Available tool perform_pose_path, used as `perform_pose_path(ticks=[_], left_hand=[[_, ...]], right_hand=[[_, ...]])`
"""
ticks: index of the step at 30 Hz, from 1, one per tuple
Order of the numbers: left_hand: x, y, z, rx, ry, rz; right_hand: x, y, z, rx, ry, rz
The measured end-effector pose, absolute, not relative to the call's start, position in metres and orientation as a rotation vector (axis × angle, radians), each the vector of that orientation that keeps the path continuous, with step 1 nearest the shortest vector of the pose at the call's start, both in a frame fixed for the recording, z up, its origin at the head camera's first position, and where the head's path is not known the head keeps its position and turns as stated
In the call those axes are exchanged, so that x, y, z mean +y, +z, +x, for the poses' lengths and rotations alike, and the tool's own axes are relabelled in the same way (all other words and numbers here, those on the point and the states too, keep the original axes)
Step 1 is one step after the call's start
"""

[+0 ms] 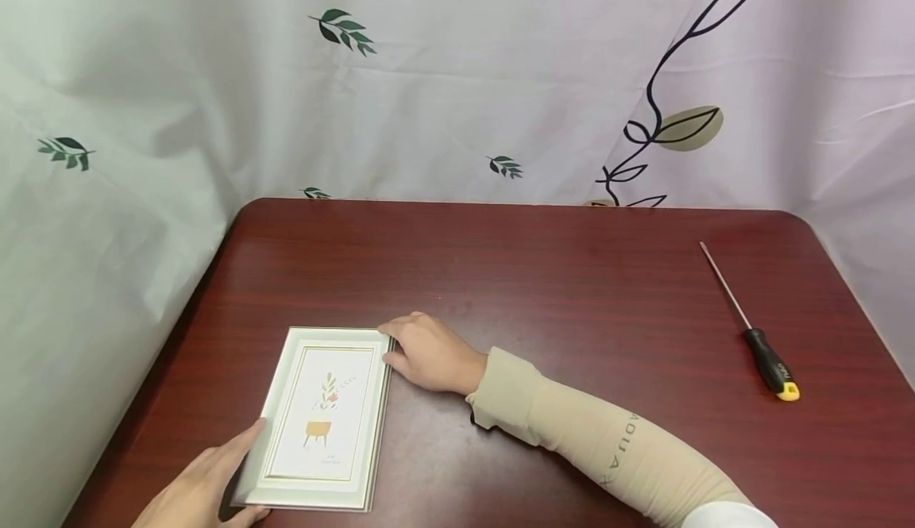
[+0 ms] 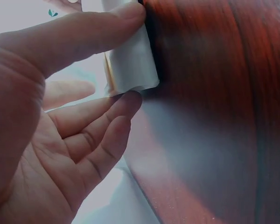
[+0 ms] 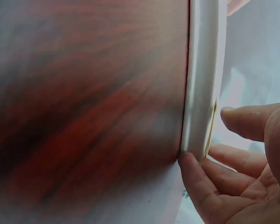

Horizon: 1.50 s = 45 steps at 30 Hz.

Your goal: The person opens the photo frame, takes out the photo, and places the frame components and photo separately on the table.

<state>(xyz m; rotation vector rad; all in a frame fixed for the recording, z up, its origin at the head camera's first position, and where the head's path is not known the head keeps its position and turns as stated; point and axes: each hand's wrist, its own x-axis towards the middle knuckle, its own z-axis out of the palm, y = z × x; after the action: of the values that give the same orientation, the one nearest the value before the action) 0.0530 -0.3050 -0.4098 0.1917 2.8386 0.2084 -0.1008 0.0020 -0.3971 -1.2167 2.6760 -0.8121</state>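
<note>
A white picture frame (image 1: 357, 409) with a gold inner line lies face up at the table's left front, showing a plant print in an orange-yellow pot. My left hand (image 1: 200, 484) holds its near left corner. In the left wrist view, the thumb presses on the frame's white side (image 2: 135, 65) and the fingertips (image 2: 129, 105) meet the corner. Across from it, my right hand (image 1: 436, 357) grips the far right corner. The right wrist view has fingers (image 3: 191, 170) bent about the frame's corner, with the thumb beside the front face.
At the right side of the dark red wooden table (image 1: 572, 290) lies a screwdriver (image 1: 768, 361) with a black and yellow handle, its shaft pointing away. A pale curtain (image 1: 429, 99) with leaf prints hangs behind the table and along its left side.
</note>
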Motion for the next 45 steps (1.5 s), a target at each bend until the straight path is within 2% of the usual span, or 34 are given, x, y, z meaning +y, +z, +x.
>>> perform_pose_path(ticks=[7,19,28,35,45], left_hand=[[-0.299,-0.406,0.047,2.754,0.233,0.112],[-0.281,-0.402,0.045,2.972,0.296,0.258],[-0.264,-0.393,0.036,2.974,0.342,0.246],[-0.25,-0.387,0.028,3.084,0.383,0.345],[-0.225,-0.382,0.011,3.188,0.438,0.539]], right_hand=[[0.005,-0.399,-0.103,2.659,-0.901,-1.201],[0.016,-0.395,-0.11,2.69,-0.982,-1.045],[0.029,-0.396,-0.117,2.731,-1.065,-0.971],[0.044,-0.395,-0.12,2.722,-1.16,-0.907],[0.067,-0.392,-0.126,2.768,-1.292,-0.678]])
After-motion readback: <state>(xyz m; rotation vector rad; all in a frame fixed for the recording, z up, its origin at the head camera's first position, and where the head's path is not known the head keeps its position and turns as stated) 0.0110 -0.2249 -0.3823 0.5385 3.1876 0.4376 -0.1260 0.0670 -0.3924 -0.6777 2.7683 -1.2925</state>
